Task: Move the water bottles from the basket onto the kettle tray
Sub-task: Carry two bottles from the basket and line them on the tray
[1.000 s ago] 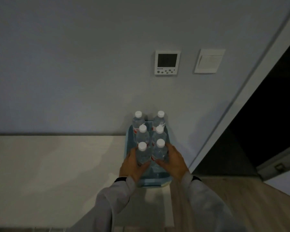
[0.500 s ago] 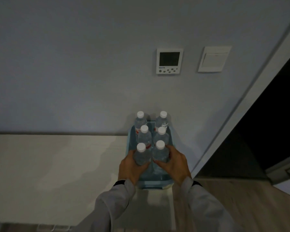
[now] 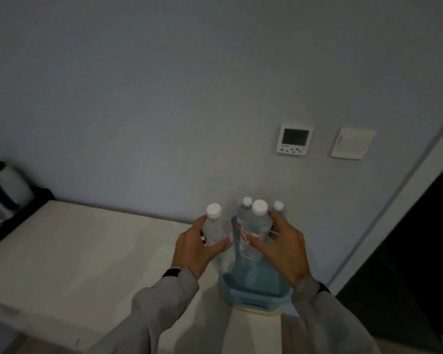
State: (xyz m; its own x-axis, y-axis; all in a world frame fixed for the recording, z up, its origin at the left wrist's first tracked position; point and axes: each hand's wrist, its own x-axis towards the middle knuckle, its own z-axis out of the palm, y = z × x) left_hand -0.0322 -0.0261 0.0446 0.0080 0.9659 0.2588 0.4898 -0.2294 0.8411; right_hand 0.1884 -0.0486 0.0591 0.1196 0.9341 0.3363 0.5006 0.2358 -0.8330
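Note:
A blue basket [image 3: 253, 290] stands at the right end of the white counter [image 3: 74, 251], against the wall. My left hand [image 3: 195, 249] grips a clear, white-capped water bottle [image 3: 212, 226], raised just left of the basket. My right hand [image 3: 284, 246] holds a second bottle [image 3: 257, 223] lifted above the basket. Two more bottles [image 3: 246, 208] stay upright at the back of the basket, partly hidden. A kettle [image 3: 5, 187] sits on a dark tray [image 3: 40, 198] at the far left edge.
A thermostat panel [image 3: 294, 143] and a light switch [image 3: 352, 146] hang on the wall above the basket. A dark doorway [image 3: 407, 251] opens to the right. The counter's front edge runs close to my sleeves.
Both hands have lifted one bottle each out of the basket's front row. My view has swung left, bringing the kettle and tray into sight.

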